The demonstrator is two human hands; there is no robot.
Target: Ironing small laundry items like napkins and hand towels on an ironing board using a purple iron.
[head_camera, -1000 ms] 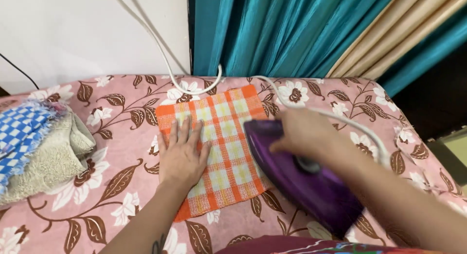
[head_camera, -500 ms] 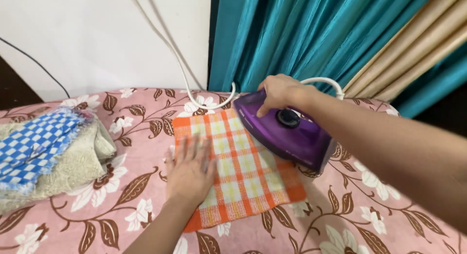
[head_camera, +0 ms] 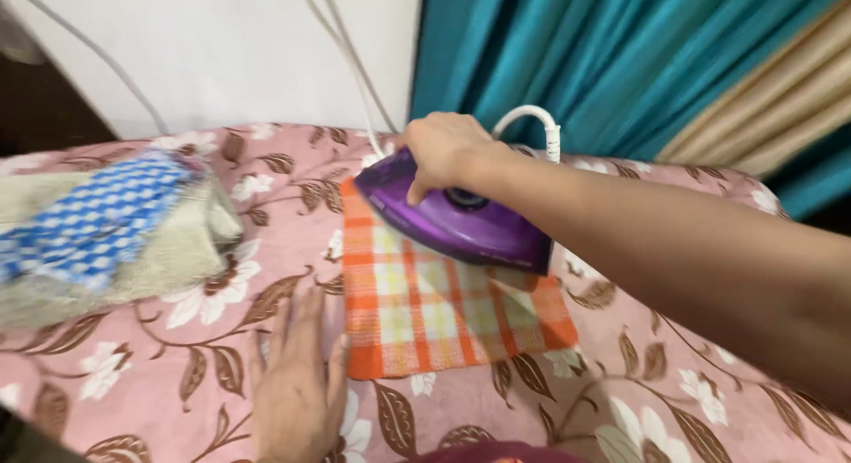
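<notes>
The right hand (head_camera: pixel 443 148) has its fingers wrapped on the purple iron (head_camera: pixel 456 219), which rests on the far part of the checked orange cloth (head_camera: pixel 443 308). The left hand (head_camera: pixel 297 388) lies flat, fingers together, just left of the cloth; I think the loose cloth could wrinkle or scorch.

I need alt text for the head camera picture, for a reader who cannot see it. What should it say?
A person's right hand holds a purple iron on the far part of an orange checked cloth, which lies on a pink floral cover. The left hand rests flat on the cover, just left of the cloth. Folded towels sit at left; teal curtains hang behind.

Head camera looks steeply down, close over the somewhat blurred pink floral surface (head_camera: pixel 620 401), facing the curtain (head_camera: pixel 567 55)
</notes>
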